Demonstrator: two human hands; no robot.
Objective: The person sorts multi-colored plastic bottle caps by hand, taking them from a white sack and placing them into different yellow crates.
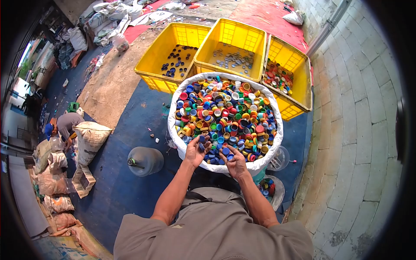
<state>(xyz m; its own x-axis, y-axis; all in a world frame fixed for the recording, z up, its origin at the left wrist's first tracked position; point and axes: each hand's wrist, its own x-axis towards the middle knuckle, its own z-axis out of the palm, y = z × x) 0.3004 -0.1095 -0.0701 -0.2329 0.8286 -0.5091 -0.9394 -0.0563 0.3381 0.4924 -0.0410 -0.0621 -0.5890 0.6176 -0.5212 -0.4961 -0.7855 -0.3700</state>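
A white sack point(172, 113) with a rolled rim stands in front of me, full of loose bottle caps point(225, 110) in many colours. Over its near side, my left hand point(193, 156) is closed around dark blue bottle caps point(201, 146). My right hand point(236, 164) is beside it, fingers curled at a blue bottle cap point(225, 151) near the heap. How many caps each hand has cannot be made out.
Behind the sack stand yellow crates: the left crate point(151, 71) holds dark caps, the middle crate point(232, 30) greyish ones, the right crate point(299, 65) mostly red and orange. A large clear bottle point(149, 161) lies left. A block wall point(346, 130) runs right; a person point(67, 125) bends far left.
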